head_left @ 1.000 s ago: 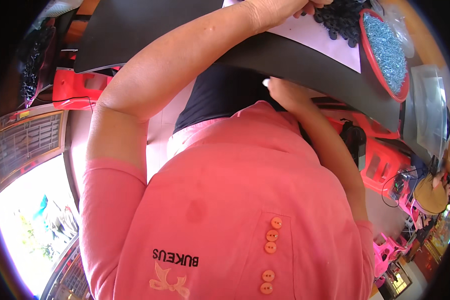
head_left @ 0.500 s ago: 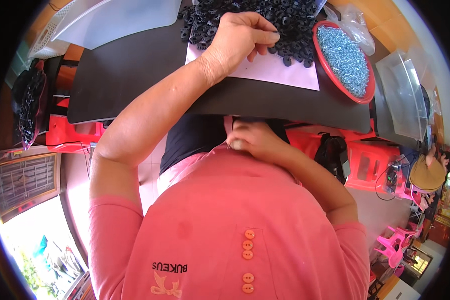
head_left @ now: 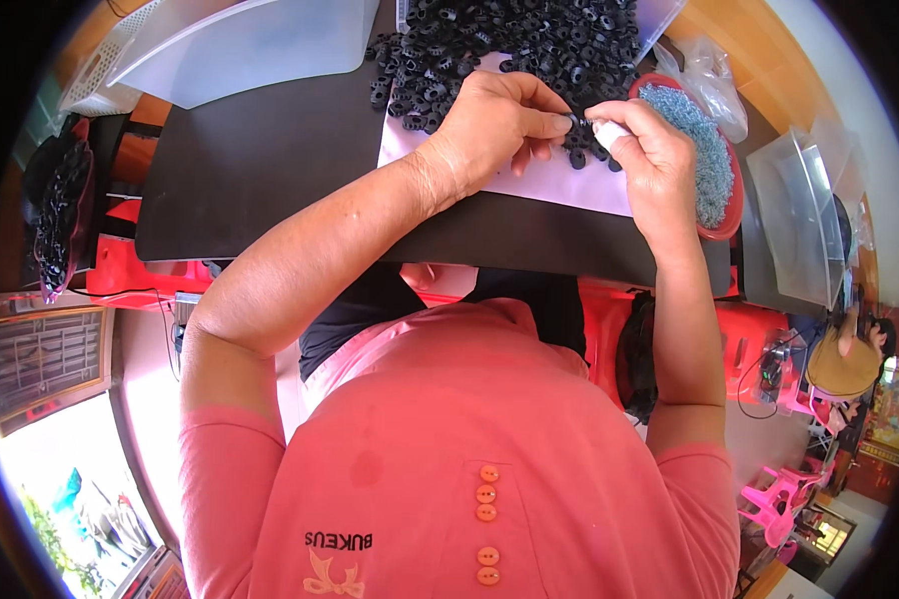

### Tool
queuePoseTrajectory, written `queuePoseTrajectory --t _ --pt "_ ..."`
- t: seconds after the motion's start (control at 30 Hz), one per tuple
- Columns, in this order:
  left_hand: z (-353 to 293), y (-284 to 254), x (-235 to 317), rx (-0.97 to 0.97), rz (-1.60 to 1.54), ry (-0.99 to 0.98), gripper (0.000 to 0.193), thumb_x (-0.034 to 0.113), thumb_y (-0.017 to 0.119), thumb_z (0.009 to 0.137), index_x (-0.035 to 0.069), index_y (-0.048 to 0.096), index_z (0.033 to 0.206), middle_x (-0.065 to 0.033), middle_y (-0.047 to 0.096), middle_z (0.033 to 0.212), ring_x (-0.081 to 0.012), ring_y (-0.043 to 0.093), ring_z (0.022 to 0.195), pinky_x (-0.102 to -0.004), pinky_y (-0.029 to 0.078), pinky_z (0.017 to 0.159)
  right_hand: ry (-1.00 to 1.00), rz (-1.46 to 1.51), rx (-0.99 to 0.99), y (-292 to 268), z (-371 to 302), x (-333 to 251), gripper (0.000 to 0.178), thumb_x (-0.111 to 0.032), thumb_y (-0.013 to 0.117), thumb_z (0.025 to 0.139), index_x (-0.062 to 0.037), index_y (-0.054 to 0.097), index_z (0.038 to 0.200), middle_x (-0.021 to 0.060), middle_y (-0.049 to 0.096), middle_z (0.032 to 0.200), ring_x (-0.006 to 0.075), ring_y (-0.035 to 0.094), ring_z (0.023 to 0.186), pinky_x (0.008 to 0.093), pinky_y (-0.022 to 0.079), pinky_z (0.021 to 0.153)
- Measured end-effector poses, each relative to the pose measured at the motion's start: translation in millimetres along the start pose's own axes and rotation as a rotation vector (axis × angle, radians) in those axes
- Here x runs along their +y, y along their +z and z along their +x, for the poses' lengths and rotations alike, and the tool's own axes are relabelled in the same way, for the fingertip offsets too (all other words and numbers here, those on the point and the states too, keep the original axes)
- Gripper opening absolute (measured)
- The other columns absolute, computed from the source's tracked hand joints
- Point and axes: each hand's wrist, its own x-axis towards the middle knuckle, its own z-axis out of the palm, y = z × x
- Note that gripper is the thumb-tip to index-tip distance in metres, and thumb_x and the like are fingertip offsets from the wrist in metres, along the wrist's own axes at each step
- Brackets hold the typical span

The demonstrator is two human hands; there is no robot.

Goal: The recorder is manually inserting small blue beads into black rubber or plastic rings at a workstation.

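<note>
Over the front of a heap of small black plastic parts, my two hands are close together with fingertips nearly meeting. My left hand is pinched on a small black part, mostly hidden by its thumb and finger. From the right comes my right hand, thumb and forefinger closed, with a white wrap on a digit. What it pinches is too small to make out, though a glint shows between the hands. Beside it, partly behind the wrist, stands a red bowl full of tiny silvery-blue metal pieces.
A pale sheet lies under the heap on the dark table. A translucent bin stands at the far left, with a clear plastic bag behind the bowl. Clear containers are at right; red stools stand below the table.
My right hand has risen from my lap to the tabletop, meeting the left hand at the heap's front. The left hand has shifted slightly right and nearer, still pinched.
</note>
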Motion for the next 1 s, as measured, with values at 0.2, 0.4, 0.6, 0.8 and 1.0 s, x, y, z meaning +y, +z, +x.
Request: queuePoseTrajectory --t 0.2,0.4,0.6,0.8,1.0 --pt "0 -3 -1 0.030 -0.011 -0.042 0.014 0.004 0.069 0.084 -0.004 0.066 0.095 -0.0085 0.066 0.076 -0.0125 0.061 0.060 -0.0242 0.044 0.044 0.008 0.072 -0.040 5 11 5 0.012 0.002 0.060 0.084 0.0018 0.066 0.094 0.0091 0.066 0.083 0.0161 0.064 0.074 0.0268 0.049 0.067" --pt "-3 -3 1 0.082 -0.046 -0.067 0.012 0.004 0.069 0.084 -0.004 0.066 0.092 -0.0084 0.066 0.074 -0.0126 0.060 0.058 -0.0244 0.043 0.042 -0.067 -0.003 -0.031 17 10 3 0.015 0.003 0.060 0.083 0.0016 0.066 0.097 0.0118 0.063 0.082 0.0236 0.065 0.073 0.0297 0.049 0.064" --pt "-5 -1 -6 0.149 -0.053 -0.120 0.010 0.004 0.070 0.083 -0.002 0.066 0.089 -0.0076 0.065 0.070 -0.0121 0.058 0.052 -0.0238 0.040 0.039 -0.135 -0.037 -0.007 31 2 4 0.013 -0.001 0.061 0.086 0.0023 0.066 0.098 0.0140 0.059 0.081 0.0236 0.062 0.072 0.0314 0.048 0.064" --pt "-10 8 -4 -0.025 0.025 -0.129 0.012 0.005 0.071 0.081 -0.001 0.067 0.090 -0.0053 0.064 0.071 -0.0086 0.057 0.053 -0.0215 0.040 0.039 -0.021 0.040 -0.097 20 79 30 0.018 -0.011 0.062 0.083 -0.0048 0.071 0.098 0.0063 0.070 0.086 0.0159 0.066 0.077 0.0280 0.050 0.072" --pt "-5 6 -10 -0.124 0.107 -0.151 0.013 0.004 0.073 0.079 -0.002 0.067 0.089 -0.0050 0.064 0.071 -0.0092 0.058 0.053 -0.0218 0.041 0.039 -0.246 -0.480 -0.237 77 118 40 0.017 -0.011 0.060 0.082 -0.0133 0.072 0.095 0.0039 0.067 0.093 0.0291 0.065 0.087 0.0405 0.051 0.077"
